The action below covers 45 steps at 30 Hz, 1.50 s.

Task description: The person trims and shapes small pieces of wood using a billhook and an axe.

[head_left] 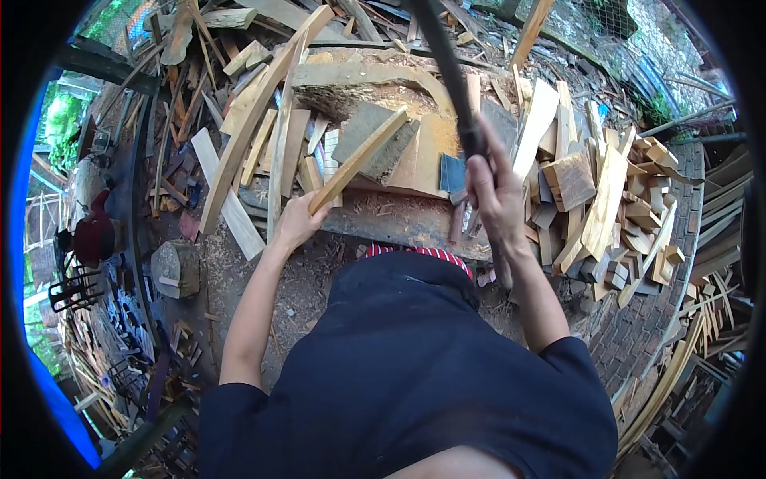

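My left hand (299, 222) is closed around the near end of a narrow wooden strip (359, 160). The strip slants up and to the right, its far end over a grey wooden block (363, 132) on the workbench. My right hand (492, 188) grips a long dark tool (445, 60), raised and pointing away from me past the top of the view. The tool is slightly blurred, and its head lies out of frame. A small blue piece (452, 173) lies just left of my right hand, near a tan wedge-shaped board (427, 152).
The low workbench (391, 219) is strewn with shavings. Offcuts (570, 180) are heaped to the right, and long curved planks (255, 128) lean at the left. A round log stump (175, 269) stands on the ground at left. Brick paving (614, 327) borders the right pile.
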{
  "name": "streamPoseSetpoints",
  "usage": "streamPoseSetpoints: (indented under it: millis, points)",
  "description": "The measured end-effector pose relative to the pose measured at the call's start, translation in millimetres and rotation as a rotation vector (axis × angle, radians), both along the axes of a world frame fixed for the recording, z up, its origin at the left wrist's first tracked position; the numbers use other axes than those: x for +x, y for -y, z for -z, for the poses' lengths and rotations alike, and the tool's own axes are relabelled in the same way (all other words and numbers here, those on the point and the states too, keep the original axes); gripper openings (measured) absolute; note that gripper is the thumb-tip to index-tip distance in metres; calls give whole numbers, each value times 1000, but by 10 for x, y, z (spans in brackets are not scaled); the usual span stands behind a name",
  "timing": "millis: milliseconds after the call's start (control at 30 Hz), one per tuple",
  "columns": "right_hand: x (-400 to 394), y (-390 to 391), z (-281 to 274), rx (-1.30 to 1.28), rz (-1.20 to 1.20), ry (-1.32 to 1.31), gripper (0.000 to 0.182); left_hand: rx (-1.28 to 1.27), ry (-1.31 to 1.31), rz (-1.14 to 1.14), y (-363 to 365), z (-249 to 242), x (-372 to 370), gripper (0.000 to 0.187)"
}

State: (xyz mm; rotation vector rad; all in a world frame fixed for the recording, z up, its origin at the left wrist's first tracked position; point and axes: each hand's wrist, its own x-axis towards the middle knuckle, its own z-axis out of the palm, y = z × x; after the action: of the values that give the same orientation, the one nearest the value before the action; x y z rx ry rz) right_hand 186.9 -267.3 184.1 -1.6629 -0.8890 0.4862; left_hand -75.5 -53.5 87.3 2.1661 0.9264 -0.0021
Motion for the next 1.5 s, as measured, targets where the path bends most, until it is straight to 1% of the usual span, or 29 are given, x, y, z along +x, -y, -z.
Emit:
streamPoseSetpoints:
  millis: [67,133,167,267,333,367,400,467,500,533,600,633,733,800,867,933,967,1000,1033,1067,1133,1167,1200,1233,1267,1333,1400,1467,1500]
  points:
    - [27,-87,-181,220,2,-3,53,-55,-78,-32,11,-15,11,37]
    - [36,-102,-181,344,40,-1,54,10,-12,-11,10,0,-9,36]
    - [62,-67,-34,332,55,101,55,10,-10,-22,6,0,-21,36]
    - [110,175,613,-137,-31,353,52,-6,-31,-25,38,-64,10,34]
    - [68,344,817,-608,-52,220,49,40,-51,0,51,-90,2,33]
    - [38,370,879,-535,-52,201,49,49,-44,-11,18,-80,26,33]
    - [14,291,882,-345,-64,313,50,-33,-50,-26,17,-46,25,33]
    - [54,319,742,-506,-121,-568,51,-118,-68,-20,66,4,-22,33]
    - [3,277,622,-487,-94,-720,51,-90,-39,-14,73,17,-18,34]
    - [13,262,589,-478,-89,-718,51,-64,-12,-12,71,49,-13,34]
    - [19,244,550,-369,-103,-473,51,-69,-16,-4,40,117,-44,35]
    - [-6,198,259,-385,-72,-420,51,-56,-20,-1,40,41,-24,35]
    - [6,96,-115,-17,-82,-310,52,-53,-29,5,49,74,-22,36]
    - [8,1,-238,235,-39,-154,53,-45,-11,-16,42,104,-30,37]
    - [-16,-72,-257,373,45,-32,55,-47,-5,-12,44,109,-23,37]
    - [8,4,-1,328,41,-16,55,-45,0,-30,50,90,-39,37]
    - [38,101,281,116,65,178,54,-35,-8,-15,51,79,-43,36]
    - [4,138,479,18,31,212,53,-21,-10,3,42,73,-24,36]
    - [38,289,704,-479,-50,169,51,-18,-2,-1,54,72,-12,36]
    - [30,384,928,-576,-58,176,49,-25,-17,8,74,66,-20,35]
    - [52,385,1031,-416,-67,183,49,-18,-31,7,43,71,-17,35]
    - [112,416,1066,-491,-108,-149,49,-32,-29,-15,72,102,-43,35]
    - [136,363,845,-554,-137,-482,50,-43,-23,-28,80,137,-42,34]
    - [98,308,680,-548,-124,-694,51,-44,5,-15,68,166,-45,33]
    - [53,262,636,-499,-80,-745,51,-36,12,-6,41,214,-49,33]
    - [67,202,512,-443,-91,-585,51,27,66,16,25,237,-55,35]
    - [74,110,258,-284,-64,-473,52,24,62,20,48,208,-85,33]
    - [70,-6,-145,-68,-19,-329,53,19,61,-17,37,210,-73,30]
    - [121,-34,-210,61,-24,-233,53,-30,-40,-9,27,99,-31,38]
